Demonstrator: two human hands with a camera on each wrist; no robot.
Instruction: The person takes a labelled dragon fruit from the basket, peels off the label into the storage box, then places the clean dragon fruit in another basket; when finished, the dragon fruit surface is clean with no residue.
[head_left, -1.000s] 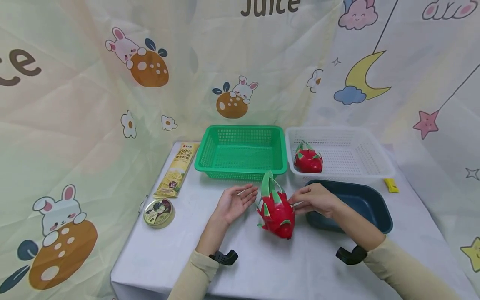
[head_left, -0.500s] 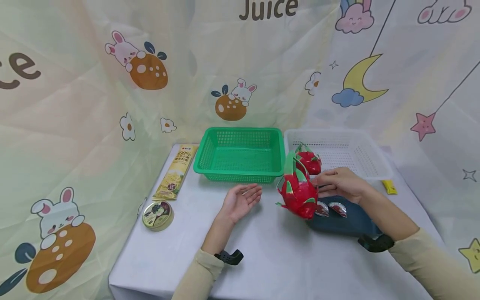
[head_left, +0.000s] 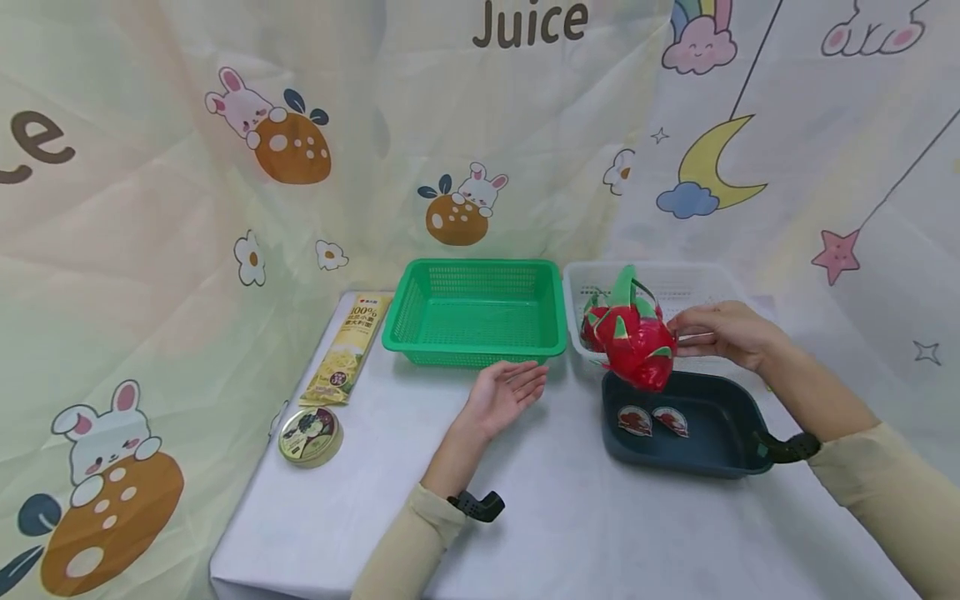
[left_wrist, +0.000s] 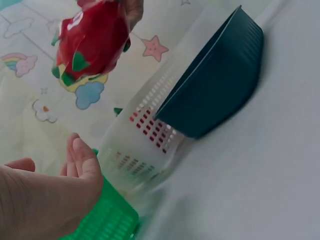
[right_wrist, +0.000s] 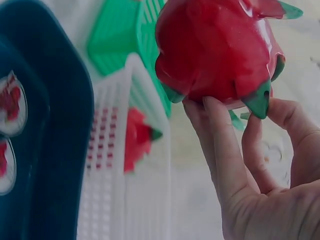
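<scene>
My right hand (head_left: 723,333) pinches a red artificial dragon fruit (head_left: 641,350) with green leaf tips at its side. That fruit is in the air, over the front of the white basket (head_left: 697,275) and the back rim of the dark blue tray (head_left: 675,457). A second dragon fruit (right_wrist: 135,140) lies inside the white basket, partly hidden behind the held one in the head view. My left hand (head_left: 504,398) holds nothing; its palm faces up, fingers extended, just in front of the green basket (head_left: 474,360).
Two small oval pieces with red pictures, one the left piece (head_left: 634,421), lie in the tray. A yellow pasta packet (head_left: 348,350) and a round tin (head_left: 310,437) lie at the table's left. A printed cloth (head_left: 337,125) hangs behind the table.
My right hand has carried the dragon fruit rightward and away from me, from the table's middle to the white basket's front. My left hand has shifted slightly right.
</scene>
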